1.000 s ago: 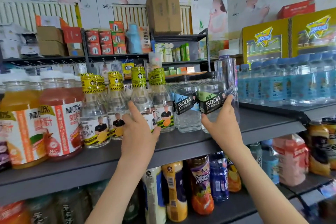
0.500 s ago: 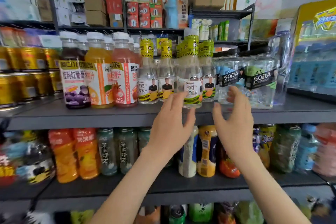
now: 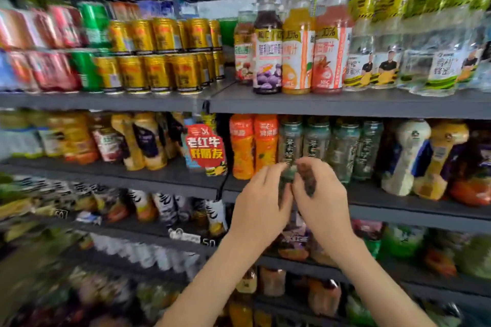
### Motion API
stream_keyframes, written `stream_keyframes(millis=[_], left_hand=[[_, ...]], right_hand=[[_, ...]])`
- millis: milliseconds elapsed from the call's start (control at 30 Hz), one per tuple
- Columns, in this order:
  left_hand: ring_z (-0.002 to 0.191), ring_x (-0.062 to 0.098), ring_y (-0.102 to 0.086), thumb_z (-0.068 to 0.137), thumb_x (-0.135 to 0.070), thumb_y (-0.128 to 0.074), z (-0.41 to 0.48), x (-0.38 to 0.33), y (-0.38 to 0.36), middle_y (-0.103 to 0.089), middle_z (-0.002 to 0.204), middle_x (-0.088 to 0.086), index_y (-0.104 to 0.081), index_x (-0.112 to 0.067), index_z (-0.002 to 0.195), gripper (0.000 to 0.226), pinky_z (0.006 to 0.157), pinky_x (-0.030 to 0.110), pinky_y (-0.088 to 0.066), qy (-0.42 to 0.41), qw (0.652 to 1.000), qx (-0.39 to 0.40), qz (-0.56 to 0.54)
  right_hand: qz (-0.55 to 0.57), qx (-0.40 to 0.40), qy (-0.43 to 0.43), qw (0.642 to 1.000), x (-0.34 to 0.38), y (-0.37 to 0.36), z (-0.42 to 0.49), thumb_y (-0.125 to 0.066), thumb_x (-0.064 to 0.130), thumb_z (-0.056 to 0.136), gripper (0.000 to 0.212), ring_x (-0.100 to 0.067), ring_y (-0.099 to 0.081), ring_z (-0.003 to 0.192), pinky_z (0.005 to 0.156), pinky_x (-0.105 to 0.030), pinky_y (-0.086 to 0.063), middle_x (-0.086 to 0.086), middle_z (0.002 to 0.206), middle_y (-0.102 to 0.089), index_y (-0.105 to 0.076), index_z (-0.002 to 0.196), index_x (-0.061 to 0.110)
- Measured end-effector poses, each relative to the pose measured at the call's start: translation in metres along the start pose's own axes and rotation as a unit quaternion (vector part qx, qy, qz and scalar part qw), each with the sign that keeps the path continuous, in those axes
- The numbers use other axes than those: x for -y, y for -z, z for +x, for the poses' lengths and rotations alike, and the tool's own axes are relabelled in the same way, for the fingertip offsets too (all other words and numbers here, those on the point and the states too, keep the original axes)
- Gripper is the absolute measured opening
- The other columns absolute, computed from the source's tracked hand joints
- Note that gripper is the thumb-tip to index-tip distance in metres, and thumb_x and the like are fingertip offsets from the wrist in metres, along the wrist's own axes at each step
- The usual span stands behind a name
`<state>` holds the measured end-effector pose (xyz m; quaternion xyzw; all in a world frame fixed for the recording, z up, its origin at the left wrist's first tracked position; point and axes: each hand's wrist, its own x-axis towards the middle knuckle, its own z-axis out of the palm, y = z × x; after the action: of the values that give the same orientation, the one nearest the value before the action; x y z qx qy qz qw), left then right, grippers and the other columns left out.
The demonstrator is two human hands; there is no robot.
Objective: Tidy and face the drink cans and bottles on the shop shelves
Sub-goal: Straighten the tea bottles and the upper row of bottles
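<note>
- The left hand (image 3: 261,207) and right hand (image 3: 322,202) are raised side by side, almost touching, in front of the middle shelf (image 3: 414,210).
- Their fingers (image 3: 305,180) bend forward and draw in toward each other. The tips are smeared by blur, so I cannot tell whether they pinch a bottle or only hover at it.
- Just beyond the fingertips stands the row of green tea bottles (image 3: 316,146), at the front of the middle shelf. The orange bottles (image 3: 252,146) are directly to the left of that row.
- These bottles stand upright with the long axis vertical and the caps up. The printed labels point out toward the aisle, though blur hides whether each one is square to the front.
- Risk: the bottles are tall, narrow and packed shoulder to shoulder. Twisting or tugging one could rock a neighbour, and anything tipped forward would go off the shelf lip.
- Risk: with both hands crowded on one spot, a wrist could brush the orange bottles or the red promo tag (image 3: 204,147) hanging nearby.
- Farther up, on the upper shelf (image 3: 345,103), the juice bottles (image 3: 297,42) stand upright with labels outward. The gold cans (image 3: 159,71) beside them are stacked two high and could topple if bumped.
</note>
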<state>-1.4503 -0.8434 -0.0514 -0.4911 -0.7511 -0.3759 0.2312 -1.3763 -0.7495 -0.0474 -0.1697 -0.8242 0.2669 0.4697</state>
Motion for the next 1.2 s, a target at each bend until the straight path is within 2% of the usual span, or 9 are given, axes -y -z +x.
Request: stream_keyframes(millis=[100,233,300,433,567,800,967,1100,1200], left_hand=[[0.104,0.012,-0.055,0.093,-0.030,-0.045,-0.030,0.035,0.028,-0.058,0.117,-0.001,-0.051,-0.015,0.125,0.036,0.078,0.016,-0.042,0.025,1.000,0.014,0.010],[0.107,0.014,-0.057,0.091,-0.037,-0.038,-0.062,0.076,0.065,-0.058,0.120,-0.001,-0.051,-0.015,0.127,0.044,0.077,0.023,-0.047,0.059,0.998,0.016,0.029],[0.109,0.016,-0.056,0.090,-0.041,-0.033,-0.073,0.093,0.079,-0.057,0.121,0.000,-0.049,-0.014,0.128,0.050,0.081,0.025,-0.047,0.083,0.996,0.013,0.025],[0.109,0.018,-0.056,0.091,-0.034,-0.043,-0.093,0.118,0.095,-0.055,0.123,0.001,-0.048,-0.012,0.129,0.044,0.081,0.021,-0.043,0.108,0.994,0.005,0.034],[0.112,0.018,-0.053,0.092,-0.022,-0.055,-0.103,0.133,0.092,-0.054,0.123,0.002,-0.048,-0.011,0.130,0.040,0.084,0.020,-0.041,0.151,0.988,-0.001,0.031],[0.113,0.017,-0.051,0.095,-0.027,-0.049,-0.089,0.126,0.051,-0.050,0.125,0.000,-0.043,-0.016,0.133,0.040,0.082,0.027,-0.044,0.194,0.981,0.024,0.012],[0.107,0.019,-0.054,0.093,-0.025,-0.053,-0.076,0.136,0.024,-0.053,0.119,0.003,-0.046,-0.014,0.129,0.039,0.078,0.028,-0.045,0.229,0.973,-0.004,0.023],[0.108,0.023,-0.055,0.092,-0.022,-0.055,-0.077,0.176,0.031,-0.055,0.121,0.006,-0.048,-0.011,0.128,0.039,0.078,0.031,-0.048,0.242,0.969,-0.021,0.051],[0.108,0.022,-0.054,0.092,-0.021,-0.055,-0.067,0.221,0.049,-0.053,0.122,0.005,-0.046,-0.011,0.131,0.041,0.074,0.026,-0.044,0.250,0.965,-0.027,0.076]], right_hand=[[0.011,0.012,-0.006,1.000,0.024,-0.037,-0.027,-0.061,0.006,0.088,0.024,-0.010,-0.056,0.094,0.083,-0.021,-0.043,0.009,0.099,-0.053,-0.059,0.111,0.011],[0.015,0.026,0.001,1.000,0.057,-0.081,-0.045,-0.062,0.004,0.086,0.025,-0.011,-0.058,0.090,0.080,-0.013,-0.038,0.008,0.099,-0.054,-0.060,0.110,0.010],[0.026,0.044,-0.003,0.999,0.072,-0.099,-0.053,-0.061,0.005,0.087,0.025,-0.010,-0.057,0.091,0.081,-0.016,-0.040,0.008,0.098,-0.054,-0.059,0.111,0.012],[0.031,0.083,-0.013,0.996,0.090,-0.126,-0.061,-0.058,0.009,0.090,0.024,-0.006,-0.053,0.094,0.082,-0.017,-0.039,0.010,0.100,-0.053,-0.058,0.114,0.014],[0.039,0.095,-0.027,0.994,0.092,-0.149,-0.063,-0.058,0.010,0.090,0.023,-0.007,-0.054,0.093,0.081,-0.015,-0.038,0.009,0.100,-0.053,-0.058,0.113,0.013],[-0.001,0.087,-0.085,0.993,0.046,-0.144,-0.068,-0.058,0.010,0.090,0.023,-0.012,-0.054,0.095,0.079,-0.016,-0.037,0.009,0.097,-0.049,-0.058,0.114,0.008],[-0.042,0.130,-0.085,0.987,0.014,-0.155,-0.060,-0.057,0.017,0.092,0.034,-0.018,-0.052,0.111,0.088,-0.022,-0.039,-0.002,0.114,-0.054,-0.051,0.125,0.009],[-0.041,0.142,-0.072,0.986,0.017,-0.201,-0.058,-0.059,0.017,0.091,0.049,-0.022,-0.046,0.121,0.099,-0.027,-0.037,-0.008,0.125,-0.049,-0.041,0.135,0.005],[-0.037,0.123,-0.070,0.989,0.035,-0.248,-0.043,-0.063,0.016,0.088,0.059,-0.026,-0.041,0.126,0.103,-0.032,-0.036,-0.013,0.132,-0.045,-0.036,0.139,0.002]])
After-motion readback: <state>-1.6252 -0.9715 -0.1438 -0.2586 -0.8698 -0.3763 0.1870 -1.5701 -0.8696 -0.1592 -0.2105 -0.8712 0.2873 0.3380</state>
